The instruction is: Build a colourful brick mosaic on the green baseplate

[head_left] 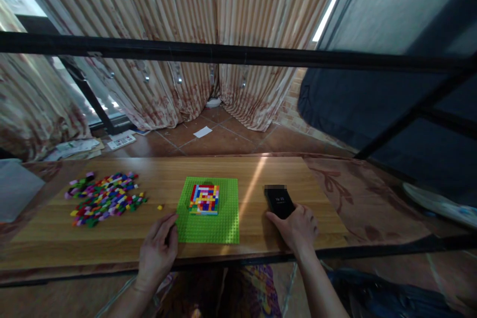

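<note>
My right hand [300, 226] grips the lower right part of a black smartphone [278, 202], its thumb along the near left edge. The phone lies on or just above the wooden tabletop, and small digits glow on its screen. My left hand [158, 243] is beside the left edge of a green studded baseplate [227, 228], fingers loosely curled and thumb apart, with nothing visible between them. Its fingertips are at the plate's edge; I cannot tell whether they press on it. A multicoloured build of toy bricks [204, 199] sits on the baseplate, left of its middle.
Loose toy bricks [108, 198] lie piled on the left of the wooden table [160, 171]. One yellow brick [160, 207] lies apart, near my left hand. A dark bar [223, 53] crosses beyond the table, before striped curtains [179, 5]. Papers [78, 148] lie at the far left.
</note>
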`<state>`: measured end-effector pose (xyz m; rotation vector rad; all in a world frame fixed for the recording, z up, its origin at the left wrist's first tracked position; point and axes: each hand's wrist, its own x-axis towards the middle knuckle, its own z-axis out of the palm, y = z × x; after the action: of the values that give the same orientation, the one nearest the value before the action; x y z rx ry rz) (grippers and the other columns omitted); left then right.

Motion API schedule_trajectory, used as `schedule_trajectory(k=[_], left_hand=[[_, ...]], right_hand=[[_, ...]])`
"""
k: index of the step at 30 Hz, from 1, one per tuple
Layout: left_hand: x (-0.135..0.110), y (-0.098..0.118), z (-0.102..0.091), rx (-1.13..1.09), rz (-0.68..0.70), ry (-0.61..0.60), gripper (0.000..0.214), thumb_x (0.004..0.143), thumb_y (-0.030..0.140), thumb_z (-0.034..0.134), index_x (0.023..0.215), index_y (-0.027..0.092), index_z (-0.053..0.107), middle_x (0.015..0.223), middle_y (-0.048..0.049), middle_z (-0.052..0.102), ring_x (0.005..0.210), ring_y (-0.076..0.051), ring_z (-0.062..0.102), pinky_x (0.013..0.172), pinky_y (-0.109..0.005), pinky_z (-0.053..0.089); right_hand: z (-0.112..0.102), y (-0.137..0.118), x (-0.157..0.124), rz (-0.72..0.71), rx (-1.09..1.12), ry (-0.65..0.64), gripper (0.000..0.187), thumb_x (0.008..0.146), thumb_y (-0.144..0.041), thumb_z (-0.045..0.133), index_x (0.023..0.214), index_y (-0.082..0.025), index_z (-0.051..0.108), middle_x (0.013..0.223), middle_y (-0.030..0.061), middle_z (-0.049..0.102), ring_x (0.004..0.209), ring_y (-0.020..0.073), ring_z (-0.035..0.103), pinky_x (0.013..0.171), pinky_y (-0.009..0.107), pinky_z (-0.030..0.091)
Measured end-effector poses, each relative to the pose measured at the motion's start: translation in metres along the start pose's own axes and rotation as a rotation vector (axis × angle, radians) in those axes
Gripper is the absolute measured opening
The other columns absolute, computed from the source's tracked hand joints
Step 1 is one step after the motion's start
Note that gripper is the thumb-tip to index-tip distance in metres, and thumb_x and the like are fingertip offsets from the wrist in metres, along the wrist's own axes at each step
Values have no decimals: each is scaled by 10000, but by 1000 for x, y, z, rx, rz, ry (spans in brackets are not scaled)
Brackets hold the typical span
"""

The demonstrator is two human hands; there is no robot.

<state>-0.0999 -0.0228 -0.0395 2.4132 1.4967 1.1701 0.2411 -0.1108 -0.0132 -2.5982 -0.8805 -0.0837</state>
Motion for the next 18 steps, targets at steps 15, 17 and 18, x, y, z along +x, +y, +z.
schedule_trajectory(k=[15, 17, 18], left_hand=[[-1, 2, 3, -16, 17, 42, 263, 937, 271, 479, 1099, 204, 674, 1108, -83, 720, 1017, -219, 696, 956, -368, 578], [-1, 2, 3, -27, 6, 40, 264, 934, 271, 479, 1098, 208, 676, 1109, -81, 721, 1023, -220, 694, 961, -371, 577], [0, 3, 3, -31, 1, 38, 264, 934, 272, 479, 1096, 209, 678, 1106, -80, 721, 1024, -220, 694, 963, -372, 576]], right_hand=[[7, 6, 7, 46, -2, -6, 869, 613, -708, 714, 1207, -90, 573, 1190, 281, 584, 1105, 441, 542, 868, 542, 447], [5, 7, 7, 34, -24, -27, 889, 618, -708, 711, 1232, -80, 573, 1211, 294, 579, 1117, 444, 545, 874, 546, 448], [4, 8, 8, 24, -31, -38, 904, 617, -707, 711, 1246, -74, 572, 1224, 300, 577, 1127, 445, 545, 879, 548, 448]])
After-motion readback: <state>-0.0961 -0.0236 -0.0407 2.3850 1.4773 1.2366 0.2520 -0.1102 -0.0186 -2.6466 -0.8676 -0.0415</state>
